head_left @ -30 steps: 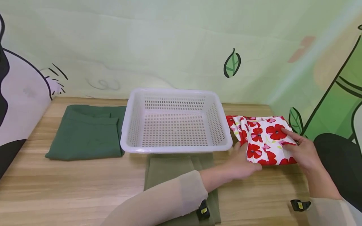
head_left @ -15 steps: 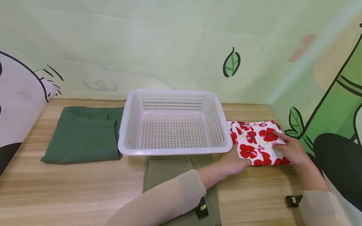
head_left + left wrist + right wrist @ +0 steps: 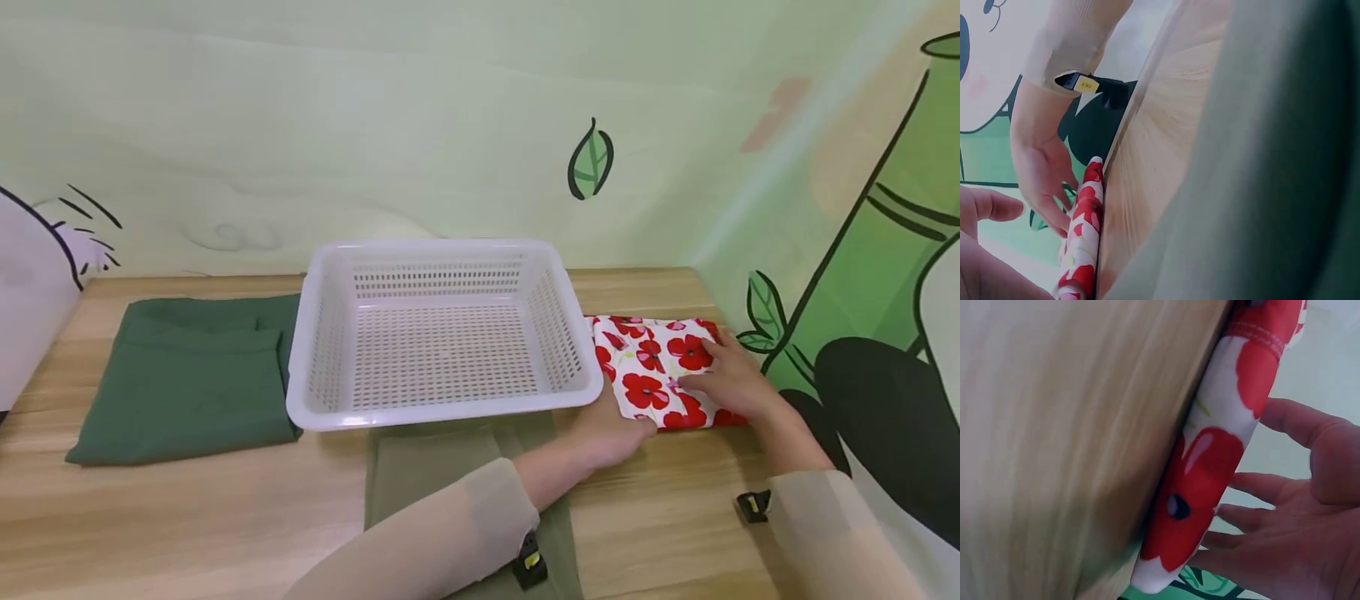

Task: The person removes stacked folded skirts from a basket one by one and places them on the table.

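A folded white cloth with red flowers (image 3: pixel 652 371) lies flat at the right of the table, its left end close against the white basket. My right hand (image 3: pixel 731 379) rests on the cloth's right part with fingers spread; the right wrist view shows its fingertips touching the top of the folded fabric (image 3: pixel 1204 469). At the cloth's front left corner is my left hand (image 3: pixel 607 429), its fingertips partly hidden by the basket's rim. In the left wrist view its thumb (image 3: pixel 997 206) is straight, apart from the other fingers, beside the floral cloth (image 3: pixel 1088 212).
The white perforated basket (image 3: pixel 442 419) stands at the table's middle. Left of it lies a folded dark green garment (image 3: pixel 187 392). An olive garment (image 3: pixel 427 475) lies in front, partly under my left forearm. A printed backdrop (image 3: pixel 450 125) rises behind the wooden table (image 3: pixel 225 517).
The floral cloth has gone from being raised and tilted to lying flat, slightly closer to the basket. Both hands moved with it. The head view has shifted a little to the right.
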`<state>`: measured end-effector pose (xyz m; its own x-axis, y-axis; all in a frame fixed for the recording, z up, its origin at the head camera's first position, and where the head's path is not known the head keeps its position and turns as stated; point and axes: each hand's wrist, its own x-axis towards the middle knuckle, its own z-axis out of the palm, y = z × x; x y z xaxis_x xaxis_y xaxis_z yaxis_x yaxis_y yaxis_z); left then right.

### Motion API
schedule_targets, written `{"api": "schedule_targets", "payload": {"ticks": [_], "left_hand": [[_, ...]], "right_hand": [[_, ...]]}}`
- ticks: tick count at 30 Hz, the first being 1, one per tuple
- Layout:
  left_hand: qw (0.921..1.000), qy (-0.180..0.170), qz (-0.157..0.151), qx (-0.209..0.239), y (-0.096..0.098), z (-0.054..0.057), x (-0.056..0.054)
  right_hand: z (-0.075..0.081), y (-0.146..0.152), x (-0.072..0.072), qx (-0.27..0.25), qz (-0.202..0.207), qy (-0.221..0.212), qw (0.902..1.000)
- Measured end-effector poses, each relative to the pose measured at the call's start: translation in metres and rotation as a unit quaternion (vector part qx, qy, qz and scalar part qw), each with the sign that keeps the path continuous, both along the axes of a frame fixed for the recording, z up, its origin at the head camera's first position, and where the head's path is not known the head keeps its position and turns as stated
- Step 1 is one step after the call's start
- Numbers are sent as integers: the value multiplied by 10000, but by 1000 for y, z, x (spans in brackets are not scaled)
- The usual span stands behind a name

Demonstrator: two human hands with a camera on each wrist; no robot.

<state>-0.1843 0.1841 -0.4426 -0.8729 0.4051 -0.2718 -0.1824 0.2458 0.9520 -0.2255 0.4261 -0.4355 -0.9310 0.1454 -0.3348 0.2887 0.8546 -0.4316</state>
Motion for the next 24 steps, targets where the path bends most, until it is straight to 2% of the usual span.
{"api": "schedule_targets", "payload": {"ticks": [4,7,9,12,16,19,24], "left_hand": [[9993,263,73,-249,-9,2,-1],[9988,422,19,-254,-15,4,0],[9988,386,-53,-312,-18,7,1],[9976,119,-215,-644,-18,14,4],[9911,21,-540,-1220,-16,25,8],[9894,186,-833,-1176,-15,31,9],[9866,377,-1474,-591,-27,43,4]], "right_hand": [[-1,-10,-12,-334,226,-491,9980],[-4,-14,-18,-444,321,-680,9962],[-5,-15,-20,-415,369,-708,9959],[-3,-16,-22,-418,325,-737,9959],[4,-19,-20,-451,198,-601,9970],[13,-20,-13,-473,286,-373,9978],[32,-30,-3,-726,554,23,9958]]}}
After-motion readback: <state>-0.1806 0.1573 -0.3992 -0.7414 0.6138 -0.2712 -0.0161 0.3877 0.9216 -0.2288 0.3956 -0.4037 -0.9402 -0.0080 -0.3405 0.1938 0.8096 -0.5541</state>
